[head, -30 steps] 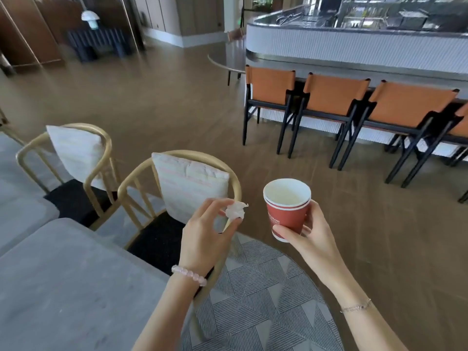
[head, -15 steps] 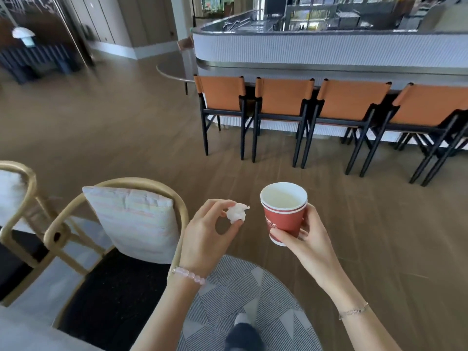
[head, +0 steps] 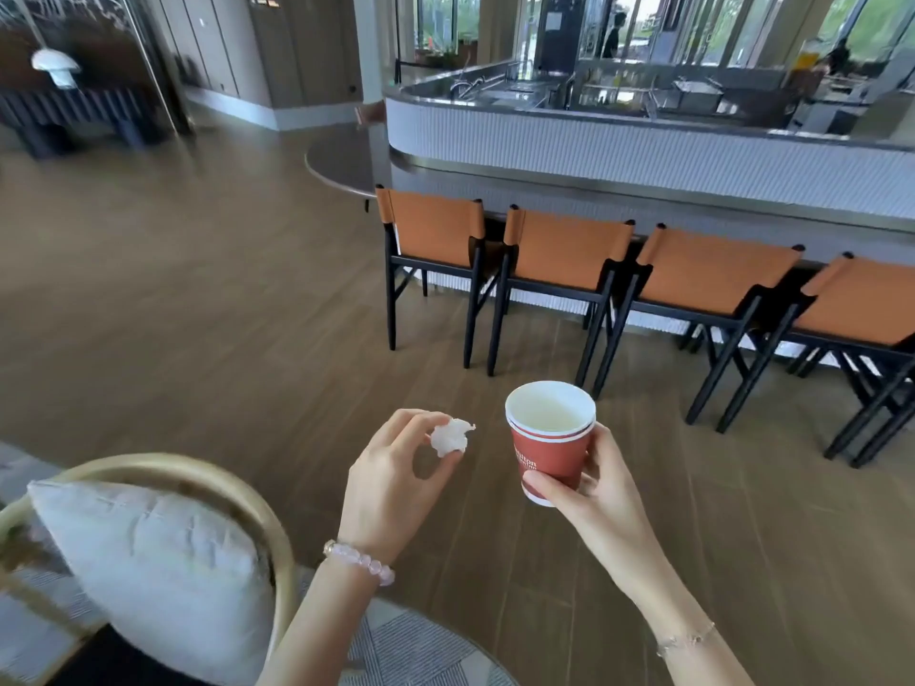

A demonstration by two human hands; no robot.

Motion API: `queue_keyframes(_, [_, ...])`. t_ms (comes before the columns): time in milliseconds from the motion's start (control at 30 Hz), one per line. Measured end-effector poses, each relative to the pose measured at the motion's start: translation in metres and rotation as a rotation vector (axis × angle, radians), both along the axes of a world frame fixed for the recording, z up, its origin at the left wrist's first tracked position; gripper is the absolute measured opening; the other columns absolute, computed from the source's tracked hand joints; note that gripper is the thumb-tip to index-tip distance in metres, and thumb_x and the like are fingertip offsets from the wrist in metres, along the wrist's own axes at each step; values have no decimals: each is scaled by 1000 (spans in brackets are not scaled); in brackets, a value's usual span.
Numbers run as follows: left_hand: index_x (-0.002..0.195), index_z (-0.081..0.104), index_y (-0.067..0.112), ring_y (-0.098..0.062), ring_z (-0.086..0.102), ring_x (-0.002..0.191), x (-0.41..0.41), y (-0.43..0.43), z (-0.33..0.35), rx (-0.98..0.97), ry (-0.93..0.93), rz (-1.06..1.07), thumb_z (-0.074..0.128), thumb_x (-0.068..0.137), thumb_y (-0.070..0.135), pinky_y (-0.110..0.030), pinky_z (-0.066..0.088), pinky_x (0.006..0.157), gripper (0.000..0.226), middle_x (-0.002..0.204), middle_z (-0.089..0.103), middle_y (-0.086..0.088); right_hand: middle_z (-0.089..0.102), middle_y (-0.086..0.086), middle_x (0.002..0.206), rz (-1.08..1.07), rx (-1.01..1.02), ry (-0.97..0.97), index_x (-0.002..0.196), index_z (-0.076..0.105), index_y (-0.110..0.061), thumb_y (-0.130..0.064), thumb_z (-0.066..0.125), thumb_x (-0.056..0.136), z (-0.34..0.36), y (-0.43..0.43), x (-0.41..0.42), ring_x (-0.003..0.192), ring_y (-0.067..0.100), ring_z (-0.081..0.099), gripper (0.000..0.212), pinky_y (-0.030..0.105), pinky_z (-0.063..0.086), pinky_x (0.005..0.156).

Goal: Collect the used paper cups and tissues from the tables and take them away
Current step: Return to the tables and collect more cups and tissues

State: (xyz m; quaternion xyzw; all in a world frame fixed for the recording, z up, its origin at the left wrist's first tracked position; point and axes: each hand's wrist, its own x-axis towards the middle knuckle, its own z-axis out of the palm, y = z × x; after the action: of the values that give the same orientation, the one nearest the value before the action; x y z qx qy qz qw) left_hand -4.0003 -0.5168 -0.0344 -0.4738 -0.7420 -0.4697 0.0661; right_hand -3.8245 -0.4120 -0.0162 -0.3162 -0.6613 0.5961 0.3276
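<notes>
Left grip point(head: 391, 482) pinches a small crumpled white tissue point(head: 449, 437) between the thumb and fingertips, with the wad poking out above the knuckles. Right grip point(head: 594, 492) grasps a red paper cup point(head: 549, 440) upright: the thumb lies across its lower front and the fingers wrap round behind. The cup has a white rim, a second white band shows just under it, and the inside looks pale; I cannot tell whether anything is in it.

Tissue and cup are both in the air over the wooden floor point(head: 223, 314), near each other but not touching, the tissue to the left. A pink bead bracelet point(head: 359, 561) circles the left wrist and a thin chain point(head: 686, 641) the right.

At lower left is a rattan chair point(head: 223, 480) with a pale cushion point(head: 148, 561) against its back, and a patterned grey rug point(head: 421, 656) shows at the bottom edge. Ahead, a row of orange-backed chairs point(head: 564, 250) is drawn up to a long curved bench point(head: 594, 151).
</notes>
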Motion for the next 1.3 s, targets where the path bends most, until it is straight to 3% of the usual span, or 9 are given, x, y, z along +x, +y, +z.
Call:
queue_keyframes(333, [96, 66, 25, 3, 58, 78, -97, 93, 15, -19, 39, 158, 76, 76, 26, -28, 53, 59, 22, 98, 61, 19, 65, -1, 111, 157, 5, 28, 121, 51, -17, 0, 76, 73, 1, 117, -123, 93, 5, 66, 56, 14, 53, 67])
queue_keyframes(500, [96, 66, 26, 3, 58, 78, -154, 139, 9, -19, 59, 277, 67, 77, 38, -24, 51, 60, 22, 98, 61, 21, 65, 1, 111, 272, 0, 47, 122, 50, -15, 0, 78, 72, -9, 180, -196, 97, 8, 66, 59, 17, 54, 69])
queue_keyframes(667, [95, 65, 27, 3, 57, 78, -217, 185, 10, -26, 36, 424, 75, 76, 27, -22, 49, 61, 22, 97, 60, 21, 66, -4, 111, 408, 7, 48, 122, 51, -19, -6, 80, 71, -13, 247, -280, 102, 11, 64, 61, 19, 54, 73])
queue_keyframes(800, [95, 64, 29, 4, 58, 81, -272, 214, 16, -1, -10, 562, 71, 77, 29, -15, 46, 67, 20, 96, 59, 22, 66, -4, 108, 545, -15, 49, 120, 52, -20, -17, 80, 64, -2, 295, -360, 100, 16, 66, 63, 36, 58, 78])
queue_keyframes(900, [95, 66, 23, 3, 58, 83, -302, 222, 17, 8, -24, 620, 72, 77, 25, -11, 44, 73, 20, 95, 60, 19, 67, -5, 106, 622, -3, 44, 120, 52, -20, -11, 81, 67, 3, 311, -406, 98, 12, 66, 61, 26, 56, 75])
queue_keyframes(1000, [92, 67, 26, 3, 57, 81, -332, 227, 15, -2, -63, 707, 75, 77, 19, -13, 44, 68, 18, 93, 61, 20, 69, -6, 102, 715, -6, 30, 116, 54, -20, -1, 79, 72, -1, 321, -455, 96, 10, 66, 54, 16, 53, 70])
queue_keyframes(1100, [91, 67, 28, 2, 58, 85, -366, 224, 11, -2, -105, 788, 75, 78, 19, -18, 46, 73, 18, 94, 62, 20, 70, -7, 101, 795, -16, 18, 114, 54, -20, -2, 78, 72, -5, 324, -508, 96, 10, 67, 52, 16, 53, 69])
queue_keyframes(1300, [92, 66, 23, 5, 57, 84, -463, 202, -3, -20, -81, 929, 79, 73, 13, -8, 42, 74, 25, 93, 61, 19, 68, -4, 104, 919, -23, 8, 116, 52, -18, 0, 78, 72, -16, 309, -632, 95, 9, 67, 54, 17, 53, 69])
